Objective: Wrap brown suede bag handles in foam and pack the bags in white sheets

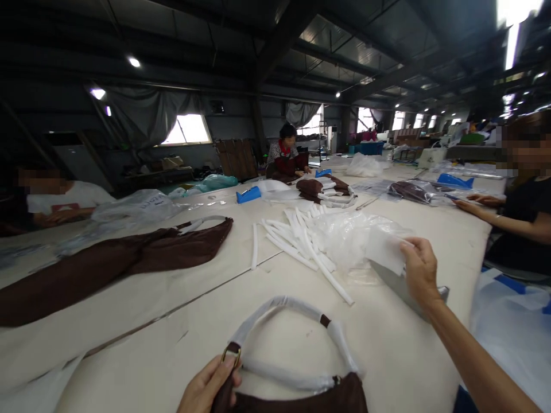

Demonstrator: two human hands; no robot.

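Observation:
A dark brown handbag (301,401) lies at the table's near edge, cut off by the bottom of the view. Its looped handle (282,302) is wrapped in whitish film. My left hand (210,385) is closed on the bag's strap just below a brass-coloured buckle (231,357). Out to the right, my right hand (420,272) pinches a thin white sheet (385,249) between thumb and fingers. Under that sheet is a grey, flat-edged thing (398,285), partly hidden by the hand. Crumpled clear plastic (350,238) and loose white foam strips (307,241) lie beyond.
Another brown bag (172,252) stretches across the table (206,310) at left. Further back are stacked brown bags (322,189), a blue tape dispenser (248,195) and a plastic-wrapped bag (413,192). Co-workers sit at left, at the far side (286,158) and at right (527,212).

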